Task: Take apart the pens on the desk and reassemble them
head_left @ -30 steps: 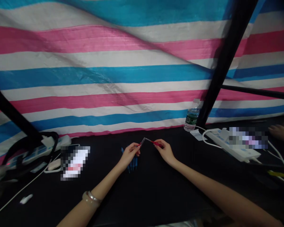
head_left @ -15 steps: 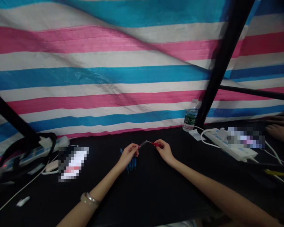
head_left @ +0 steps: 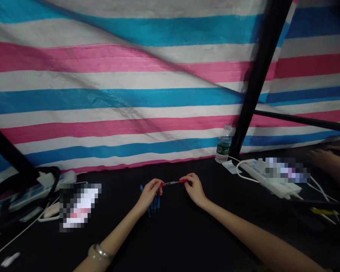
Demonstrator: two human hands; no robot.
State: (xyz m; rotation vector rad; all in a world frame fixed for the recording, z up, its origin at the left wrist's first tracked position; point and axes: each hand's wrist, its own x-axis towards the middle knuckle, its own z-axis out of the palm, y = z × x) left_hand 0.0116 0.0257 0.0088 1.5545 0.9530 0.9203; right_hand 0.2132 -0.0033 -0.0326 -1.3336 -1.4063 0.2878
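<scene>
A slim red pen (head_left: 173, 183) with a pale, see-through middle lies nearly level in the air between my two hands. My left hand (head_left: 150, 193) is closed, its fingertips pinching the pen's left end. At the other end my right hand (head_left: 196, 192) pinches a red part, also closed. Whether the pen is one piece or two parts touching is too small to tell. Several blue pens (head_left: 155, 206) lie side by side on the black table (head_left: 181, 234), just below my left hand and partly hidden by it.
Left stand a white power strip (head_left: 68, 176), a blurred-out lit screen (head_left: 83, 207) and a white earbud (head_left: 10, 259). Right are a water bottle (head_left: 223, 147), another power strip (head_left: 272, 181) and a black post (head_left: 248, 102). Another person's hand (head_left: 325, 160) rests far right.
The two red-ended parts met at an angle, peaked in the middle; now they form a nearly straight line. Both hands keep their pinch. The camera view has shifted slightly up and right.
</scene>
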